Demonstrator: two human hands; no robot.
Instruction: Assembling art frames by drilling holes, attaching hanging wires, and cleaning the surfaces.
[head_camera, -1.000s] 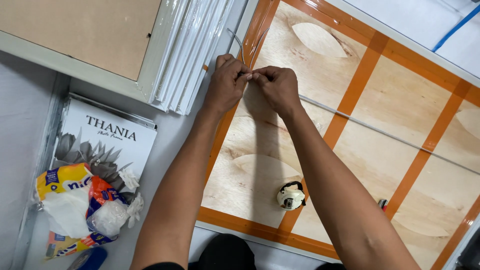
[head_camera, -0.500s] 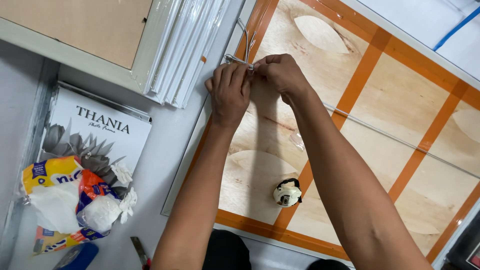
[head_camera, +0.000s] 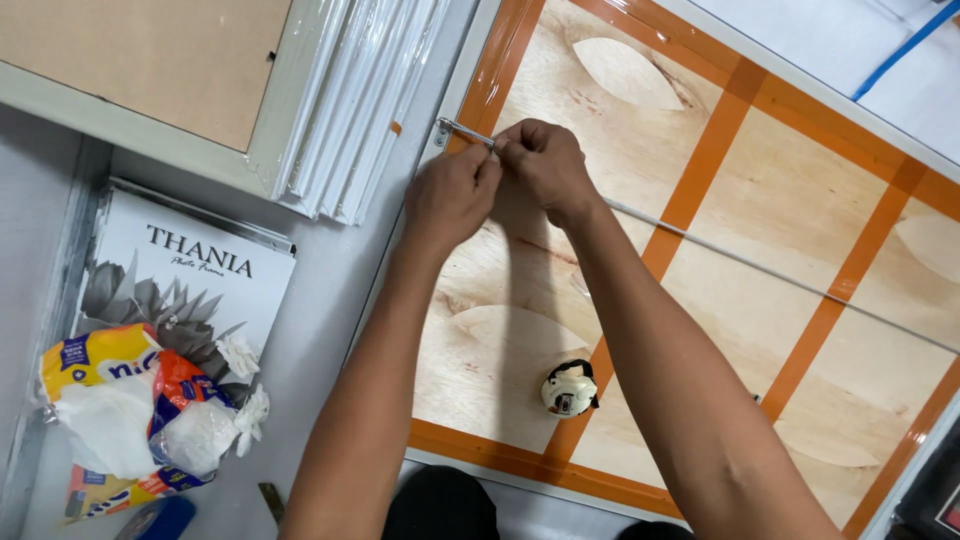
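Pinching wire (head_camera: 470, 133) between left hand (head_camera: 452, 195) and right hand (head_camera: 545, 165).

We see our left hand (head_camera: 450, 195) and right hand (head_camera: 545, 165) close together, both pinching a thin wire (head_camera: 760, 265) near a small metal hook (head_camera: 443, 130) at the edge of the wooden board (head_camera: 640, 120). A small round tape measure (head_camera: 570, 390) lies on the board.

Stacked white frames (head_camera: 350, 120), tissue pack (head_camera: 120, 420)
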